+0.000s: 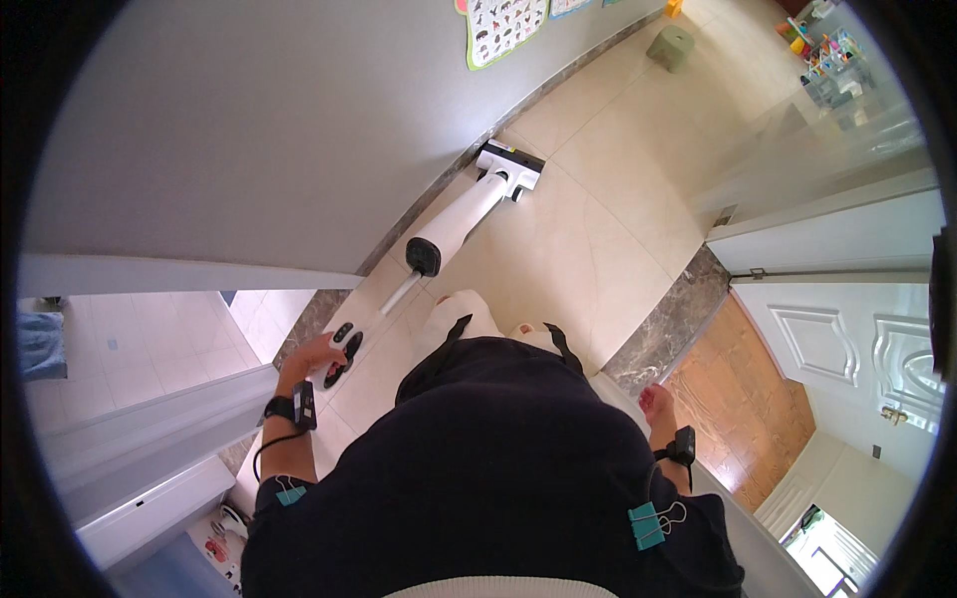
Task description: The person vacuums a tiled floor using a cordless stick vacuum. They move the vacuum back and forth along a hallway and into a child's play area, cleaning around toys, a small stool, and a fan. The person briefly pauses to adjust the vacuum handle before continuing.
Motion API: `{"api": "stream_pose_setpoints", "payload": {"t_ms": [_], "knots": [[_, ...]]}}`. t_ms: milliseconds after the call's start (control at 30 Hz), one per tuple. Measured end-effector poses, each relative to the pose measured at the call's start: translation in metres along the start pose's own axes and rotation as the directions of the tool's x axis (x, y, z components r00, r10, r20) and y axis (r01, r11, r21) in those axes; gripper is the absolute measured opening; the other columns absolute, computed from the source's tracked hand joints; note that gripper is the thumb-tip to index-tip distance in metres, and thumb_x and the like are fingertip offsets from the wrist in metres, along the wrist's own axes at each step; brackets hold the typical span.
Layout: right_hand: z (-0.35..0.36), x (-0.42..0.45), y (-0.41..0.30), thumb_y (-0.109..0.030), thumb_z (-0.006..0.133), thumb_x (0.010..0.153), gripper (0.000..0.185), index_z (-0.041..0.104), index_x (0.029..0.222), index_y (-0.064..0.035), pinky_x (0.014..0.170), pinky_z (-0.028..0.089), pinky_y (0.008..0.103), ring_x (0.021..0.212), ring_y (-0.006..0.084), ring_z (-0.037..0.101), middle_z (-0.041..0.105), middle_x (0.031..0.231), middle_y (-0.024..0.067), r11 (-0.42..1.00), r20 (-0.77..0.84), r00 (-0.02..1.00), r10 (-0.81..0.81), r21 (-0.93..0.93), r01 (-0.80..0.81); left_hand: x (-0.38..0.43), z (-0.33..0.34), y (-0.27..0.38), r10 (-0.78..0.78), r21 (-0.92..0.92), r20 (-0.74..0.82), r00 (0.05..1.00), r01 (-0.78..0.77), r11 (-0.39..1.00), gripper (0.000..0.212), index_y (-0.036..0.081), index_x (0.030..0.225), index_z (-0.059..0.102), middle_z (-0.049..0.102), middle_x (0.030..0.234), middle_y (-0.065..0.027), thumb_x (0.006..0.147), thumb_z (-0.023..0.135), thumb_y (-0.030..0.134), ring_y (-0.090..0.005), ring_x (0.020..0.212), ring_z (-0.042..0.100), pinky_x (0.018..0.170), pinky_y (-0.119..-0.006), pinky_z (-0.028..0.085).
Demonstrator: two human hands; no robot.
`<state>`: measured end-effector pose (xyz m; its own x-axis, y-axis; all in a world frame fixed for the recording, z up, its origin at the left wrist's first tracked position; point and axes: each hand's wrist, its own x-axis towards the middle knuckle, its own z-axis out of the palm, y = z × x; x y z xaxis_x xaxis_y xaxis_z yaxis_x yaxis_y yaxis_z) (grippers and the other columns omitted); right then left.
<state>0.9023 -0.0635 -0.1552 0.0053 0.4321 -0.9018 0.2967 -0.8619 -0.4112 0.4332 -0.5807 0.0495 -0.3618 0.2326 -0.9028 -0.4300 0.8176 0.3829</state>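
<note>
My left hand (308, 357) is wrapped around the looped handle of a white upright floor cleaner (457, 217). From the handle a thin pale tube runs to a thick white body with a round black top. The cleaner's floor head (511, 164) rests on beige tiles beside the baseboard, ahead of my feet. My right hand (656, 404) hangs at my right side, near the doorway, with no object visible in it. Its fingers look partly curled, too small and blurred to judge fully.
A grey wall (224, 142) with a marble baseboard borders the left. To the right, a white panelled door (837, 336) stands open by a wooden floor (748, 396). Farther off are a green stool (671, 48) and a clear container of small items (837, 71).
</note>
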Motion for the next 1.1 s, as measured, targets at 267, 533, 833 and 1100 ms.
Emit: {"api": "stream_pose_setpoints", "payload": {"t_ms": [267,533,833,1100], "knots": [[-0.023,0.001,0.074,-0.011,0.049,0.079,0.004,0.051,0.079,-0.0078,0.049,0.044,0.0311,0.055,0.0184,0.052,0.053,0.065,0.0053,0.989,0.007,0.993,0.118,0.091,-0.118,0.033,-0.032,0.112,0.012,0.115,-0.073,0.997,-0.003,0.993,0.021,0.004,0.081,0.05,0.05,0.061,-0.0024,0.062,0.061,0.003,-0.0114,0.048,0.046,0.044,-0.025,0.038],[0.044,-0.024,0.067,-0.009,0.048,0.078,0.004,0.05,0.076,-0.0076,0.047,0.043,0.0309,0.054,0.018,0.052,0.052,0.063,0.0052,0.913,0.113,0.963,-0.243,-0.309,0.267,0.095,-0.069,0.205,0.106,0.157,0.06,0.993,-0.115,0.981,0.024,0.005,0.083,0.051,0.05,0.062,-0.0031,0.061,0.061,0.005,-0.0112,0.047,0.046,0.043,-0.024,0.038],[0.178,-0.025,-0.031,-0.007,0.046,0.078,0.005,0.051,0.077,-0.0076,0.044,0.042,0.0304,0.052,0.0176,0.051,0.051,0.062,0.0045,0.801,0.019,0.809,-0.588,-0.127,0.585,0.177,-0.062,0.325,0.215,0.233,0.18,0.96,-0.254,0.939,0.021,0.004,0.08,0.049,0.05,0.061,-0.003,0.061,0.058,0.005,-0.0111,0.05,0.047,0.046,-0.024,0.039],[0.195,0.03,-0.045,-0.008,0.044,0.077,0.008,0.05,0.073,-0.0068,0.041,0.041,0.0299,0.048,0.0195,0.05,0.05,0.057,0.0073,0.911,-0.097,0.993,0.06,0.412,-0.015,0.252,-0.041,0.455,0.359,0.269,0.237,0.903,-0.416,0.869,0.011,0.002,0.065,0.051,0.05,0.053,-0.0056,0.059,0.058,0.008,-0.0138,0.042,0.047,0.041,-0.028,0.037]]}}
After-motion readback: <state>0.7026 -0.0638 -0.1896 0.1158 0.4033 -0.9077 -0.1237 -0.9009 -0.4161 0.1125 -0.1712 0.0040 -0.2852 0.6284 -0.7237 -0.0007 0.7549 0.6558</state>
